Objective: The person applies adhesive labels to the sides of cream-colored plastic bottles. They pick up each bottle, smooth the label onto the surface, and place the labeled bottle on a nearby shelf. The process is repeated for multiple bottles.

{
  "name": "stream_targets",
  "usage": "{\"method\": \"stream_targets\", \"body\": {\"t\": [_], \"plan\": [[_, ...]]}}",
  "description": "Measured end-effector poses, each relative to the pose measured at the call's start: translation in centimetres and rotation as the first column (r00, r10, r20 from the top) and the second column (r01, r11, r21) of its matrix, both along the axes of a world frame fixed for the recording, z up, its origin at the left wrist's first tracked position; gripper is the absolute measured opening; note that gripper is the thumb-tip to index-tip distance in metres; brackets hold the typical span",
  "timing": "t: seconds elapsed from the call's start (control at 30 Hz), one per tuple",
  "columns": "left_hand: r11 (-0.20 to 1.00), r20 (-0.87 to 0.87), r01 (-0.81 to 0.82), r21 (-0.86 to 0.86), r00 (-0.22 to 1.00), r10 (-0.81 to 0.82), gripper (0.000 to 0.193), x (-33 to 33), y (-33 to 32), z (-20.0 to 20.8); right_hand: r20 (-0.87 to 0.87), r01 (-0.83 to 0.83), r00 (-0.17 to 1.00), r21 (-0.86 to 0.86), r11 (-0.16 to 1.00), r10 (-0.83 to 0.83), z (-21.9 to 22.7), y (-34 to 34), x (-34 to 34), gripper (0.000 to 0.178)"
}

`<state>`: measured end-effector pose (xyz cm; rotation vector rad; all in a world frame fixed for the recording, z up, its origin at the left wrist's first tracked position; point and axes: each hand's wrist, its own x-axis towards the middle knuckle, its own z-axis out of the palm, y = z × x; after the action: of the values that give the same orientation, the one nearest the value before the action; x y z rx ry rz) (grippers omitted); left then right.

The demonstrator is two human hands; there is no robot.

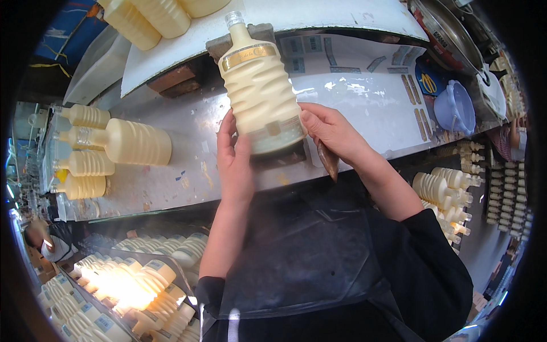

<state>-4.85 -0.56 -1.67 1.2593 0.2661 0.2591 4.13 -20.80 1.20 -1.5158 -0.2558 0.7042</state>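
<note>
A cream, wavy-ribbed glass bottle (259, 97) with a clear neck and a gold band leans tilted against a dark block (263, 31), its neck pointing away from me. A pale greenish band with a small label runs round its base. My left hand (233, 157) is wrapped against the bottle's lower left side, fingers partly hidden behind it. On the lower right side, my right hand (336, 131) presses its thumb and fingers to the bottle. Below those fingers, the same hand also grips a brown, tapered, flat piece (327, 160), whose exact kind I cannot make out.
Several cream bottles lie at the table's left (137, 142); more stand on the far white board (353, 17). Decal strips (419, 94) lie at right beside a lavender bucket (454, 108). Bottles crowd racks (142, 285) below left and at right (441, 191). Another person (54, 242) is at far left.
</note>
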Motion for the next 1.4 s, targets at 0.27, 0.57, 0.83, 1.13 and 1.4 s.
{"method": "stream_targets", "body": {"t": [0.27,0.57,0.83,1.13,1.4], "plan": [[1.0,-0.014,0.023,0.015,1.0,-0.023,0.069,-0.4,0.0,0.0,0.093,0.09,0.992,-0.057,0.994,-0.084,-2.0,0.7,-0.6,0.046],[1.0,-0.007,0.019,-0.021,1.0,-0.019,0.071,-0.4,0.0,-0.2,0.102,0.099,0.99,-0.049,0.994,-0.094,-1.8,0.7,-0.8,0.048],[1.0,-0.008,0.007,0.003,1.0,-0.007,0.07,-0.3,-0.1,0.0,0.105,0.105,0.99,-0.052,0.993,-0.099,-2.2,0.7,-0.8,0.047],[0.999,-0.017,0.011,0.036,1.0,-0.01,0.071,-0.2,0.2,-0.1,-0.09,0.267,0.963,0.157,0.951,-0.256,1.5,-1.7,2.3,0.03],[0.996,-0.045,0.013,0.091,0.999,-0.008,0.068,-0.3,0.4,-0.3,0.899,0.252,0.429,-0.02,0.967,-0.093,4.8,0.7,-1.5,0.026]]}}
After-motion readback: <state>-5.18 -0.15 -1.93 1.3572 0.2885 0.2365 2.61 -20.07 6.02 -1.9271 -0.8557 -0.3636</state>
